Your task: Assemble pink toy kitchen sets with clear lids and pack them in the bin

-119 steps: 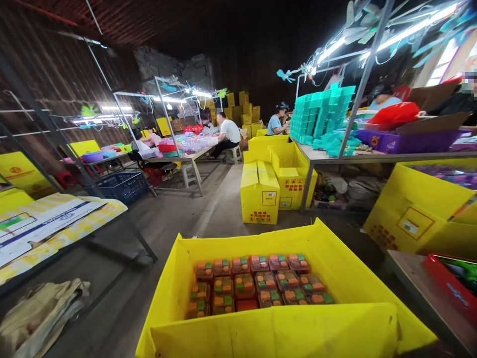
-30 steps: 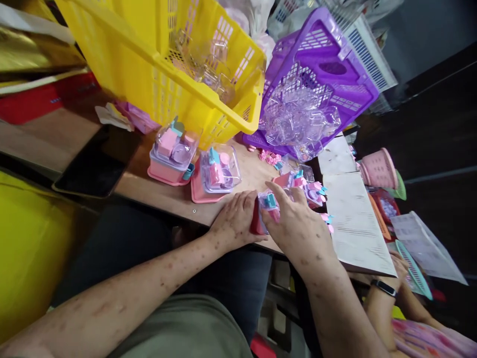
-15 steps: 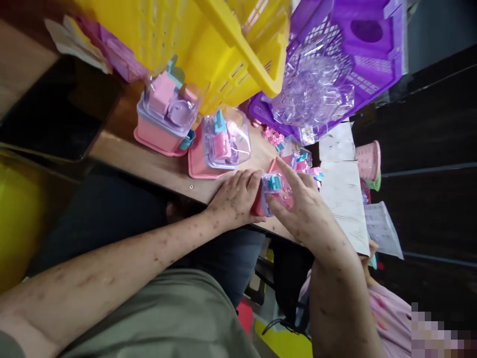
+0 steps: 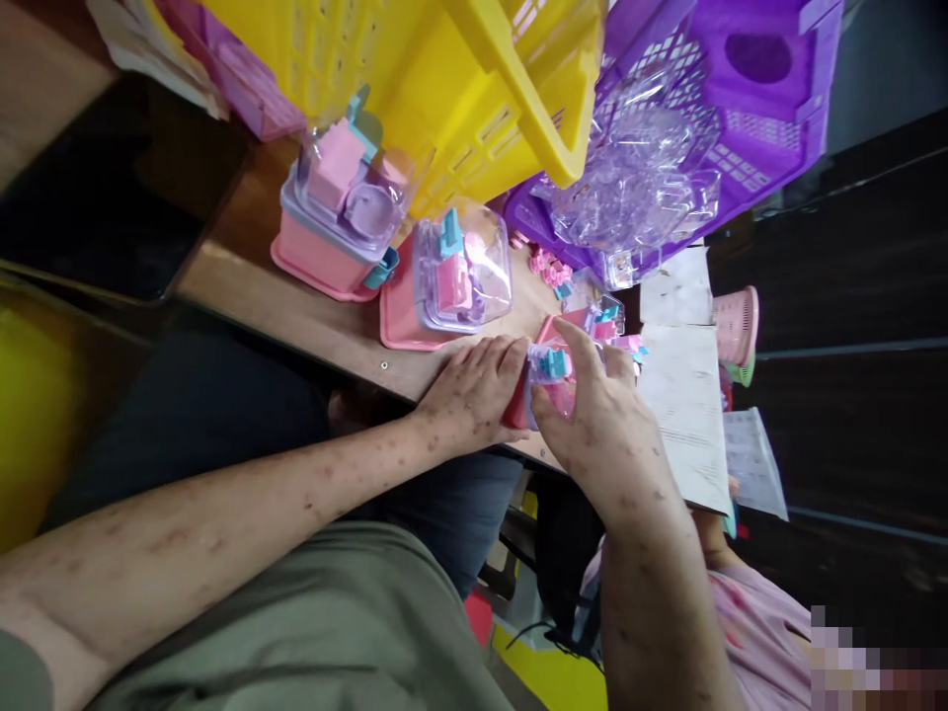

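A small toy box [image 4: 552, 365] with a pink base, lilac rim, teal piece and clear cover lies tilted between my hands at the table's front edge. My left hand [image 4: 478, 390] is closed around its pink base. My right hand [image 4: 603, 425] grips the clear-cover side, thumb and index finger apart around it; its other fingertips are partly hidden. To the left stand two similar boxes, a nearer toy box [image 4: 448, 281] and a farther toy box [image 4: 341, 212], both with clear covers over pink, lilac and teal pieces.
A yellow basket [image 4: 474, 128] and a purple crate [image 4: 770, 109] holding clear plastic covers stand behind. Small pink pieces [image 4: 549, 267] lie near the crate. White cardboard [image 4: 681, 395] is at the right, with a person's pink sleeve [image 4: 755, 612] beyond. A dark panel [image 4: 125, 188] lies left.
The view has shifted slightly. My right hand has turned a little and its fingers sit farther over the clear cover. My left hand keeps its hold on the base.
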The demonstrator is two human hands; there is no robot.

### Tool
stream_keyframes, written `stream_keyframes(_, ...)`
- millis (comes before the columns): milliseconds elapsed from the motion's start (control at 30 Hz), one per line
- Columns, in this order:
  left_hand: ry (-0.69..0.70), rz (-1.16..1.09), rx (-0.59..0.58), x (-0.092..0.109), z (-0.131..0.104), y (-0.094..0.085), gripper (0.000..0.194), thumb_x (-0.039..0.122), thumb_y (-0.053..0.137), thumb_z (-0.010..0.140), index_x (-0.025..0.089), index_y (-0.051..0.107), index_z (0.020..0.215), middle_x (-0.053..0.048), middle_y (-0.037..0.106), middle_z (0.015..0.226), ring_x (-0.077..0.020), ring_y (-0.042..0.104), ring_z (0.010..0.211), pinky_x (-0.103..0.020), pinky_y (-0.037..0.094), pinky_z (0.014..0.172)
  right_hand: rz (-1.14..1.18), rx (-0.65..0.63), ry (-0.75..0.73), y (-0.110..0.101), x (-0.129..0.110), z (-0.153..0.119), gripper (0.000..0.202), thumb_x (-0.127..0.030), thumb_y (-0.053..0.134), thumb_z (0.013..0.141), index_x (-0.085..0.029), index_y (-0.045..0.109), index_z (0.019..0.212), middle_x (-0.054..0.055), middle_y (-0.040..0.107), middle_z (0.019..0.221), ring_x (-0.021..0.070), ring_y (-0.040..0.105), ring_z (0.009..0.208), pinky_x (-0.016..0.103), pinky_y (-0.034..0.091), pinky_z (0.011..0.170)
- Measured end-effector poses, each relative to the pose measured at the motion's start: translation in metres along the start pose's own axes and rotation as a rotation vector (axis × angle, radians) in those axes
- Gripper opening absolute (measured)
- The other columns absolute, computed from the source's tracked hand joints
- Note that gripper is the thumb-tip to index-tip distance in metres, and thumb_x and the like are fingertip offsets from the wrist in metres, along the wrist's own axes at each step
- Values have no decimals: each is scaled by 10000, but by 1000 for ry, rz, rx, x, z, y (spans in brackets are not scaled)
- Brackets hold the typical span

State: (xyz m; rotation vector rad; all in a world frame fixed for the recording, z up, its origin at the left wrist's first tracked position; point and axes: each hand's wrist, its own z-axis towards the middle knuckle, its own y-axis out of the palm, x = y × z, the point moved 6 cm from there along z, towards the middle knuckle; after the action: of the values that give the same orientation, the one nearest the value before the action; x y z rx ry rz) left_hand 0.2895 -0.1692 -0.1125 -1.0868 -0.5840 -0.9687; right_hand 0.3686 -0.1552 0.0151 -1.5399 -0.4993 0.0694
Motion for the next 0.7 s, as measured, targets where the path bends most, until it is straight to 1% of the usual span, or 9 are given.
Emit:
stream_keyframes(167,-6,11,-10,1,1,-2,1129,435,1022,777,128,296,1586,-291,548,1630,-429,541,1562,-564,440,1289,10,25,-1,4,3,-2,724,-349,629,1024,-255,467,1723,269,574,1562,475,730,1260,641,669,942)
stream_keyframes(333,15,28,9,0,1,-1,1080,400,1006,785,107,322,1568,-294,574,1596,-431,568,1531,-555,462,1264,76,63,-27,7,2,-4,698,-323,619,1020,-246,481,1700,263,559,1578,486,646,1400,665,647,1010)
stream_keyframes(467,29,37,39,-1,0,0,1098,409,1014,771,122,323,1574,-291,563,1609,-441,562,1537,-564,469,1250,135,51,11,12,9,-4,721,-331,651,1001,-249,487,1699,241,577,1553,458,679,1347,647,639,1039)
stream_keyframes(500,32,36,46,-1,0,0,1115,423,1024,763,122,322,1576,-292,562,1609,-443,561,1537,-568,470,1251,156,42,13,12,12,-3,732,-331,661,996,-258,486,1702,235,579,1559,446,683,1342,644,630,1062)
stream_keyframes(567,28,25,52,-1,1,-1,1145,440,1049,739,123,330,1572,-291,568,1600,-446,568,1527,-575,477,1248,226,0,-22,12,20,0,767,-347,681,990,-273,458,1720,216,566,1612,427,648,1408,651,586,1146)
stream_keyframes(633,19,0,44,-1,2,-2,1167,434,1076,708,137,341,1565,-276,580,1587,-442,579,1513,-580,492,1240,351,-79,-92,12,27,5,781,-408,687,1011,-288,424,1736,174,532,1695,402,556,1539,645,504,1257)
stream_keyframes(700,15,-35,28,-2,3,-3,1186,424,1093,682,158,346,1562,-254,586,1579,-435,584,1505,-584,505,1236,497,-156,-128,11,36,10,738,-514,648,1071,-306,418,1741,115,480,1772,363,441,1653,605,406,1349)
